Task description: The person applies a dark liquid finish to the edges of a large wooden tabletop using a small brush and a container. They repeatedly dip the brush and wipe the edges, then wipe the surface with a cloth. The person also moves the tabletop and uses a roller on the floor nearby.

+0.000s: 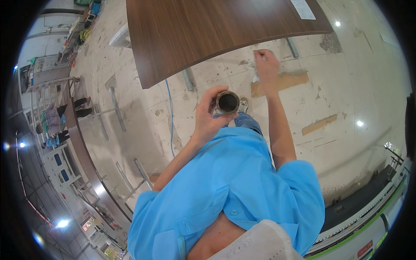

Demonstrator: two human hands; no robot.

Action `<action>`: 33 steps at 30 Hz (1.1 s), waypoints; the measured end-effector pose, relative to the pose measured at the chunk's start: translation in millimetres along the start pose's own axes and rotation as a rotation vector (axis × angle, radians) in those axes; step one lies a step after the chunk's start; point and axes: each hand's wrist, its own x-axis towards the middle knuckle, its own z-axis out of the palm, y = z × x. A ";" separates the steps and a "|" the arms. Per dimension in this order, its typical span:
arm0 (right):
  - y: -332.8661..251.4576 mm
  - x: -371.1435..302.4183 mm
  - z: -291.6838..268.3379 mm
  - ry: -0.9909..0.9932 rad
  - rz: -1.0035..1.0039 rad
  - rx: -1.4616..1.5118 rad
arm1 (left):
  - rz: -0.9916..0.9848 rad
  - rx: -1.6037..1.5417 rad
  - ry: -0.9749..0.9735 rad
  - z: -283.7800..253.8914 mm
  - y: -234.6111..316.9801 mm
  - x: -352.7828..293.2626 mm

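My left hand (206, 113) is wrapped round a small round open-topped container (228, 102). Its inside looks dark, and it is held in front of my body at about waist height. My right hand (266, 65) is raised forward, just off the near edge of a dark brown wood-grain board (208, 30). Its fingers are curled together and slightly blurred. A whitish blurred patch shows by these fingers, but I cannot make out what it is or whether they hold it. On the board's far right lies a white paper label (303, 9).
Grey metal legs (188, 79) show under the board. A blue cable (170, 117) runs along the stained floor on the left. Brown flat strips (320, 125) lie at the right. Another long board (82, 149) stands left, people beyond it. A machine (368, 227) fills the lower right.
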 end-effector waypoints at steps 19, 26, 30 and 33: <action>19.4 -0.9 -19.6 -0.001 -0.036 0.046 | -0.034 -0.045 -0.092 -28.6 4.0 -24.7; 15.8 12.6 -43.0 0.193 0.110 0.012 | -0.038 -0.011 -0.068 1.5 4.0 -15.6; 12.1 16.1 -41.0 -0.056 -0.034 0.003 | -0.053 -0.106 -0.063 38.5 11.6 7.3; 20.0 17.8 -41.5 -0.108 -0.021 -0.003 | -0.051 -0.132 -0.055 70.5 17.7 16.0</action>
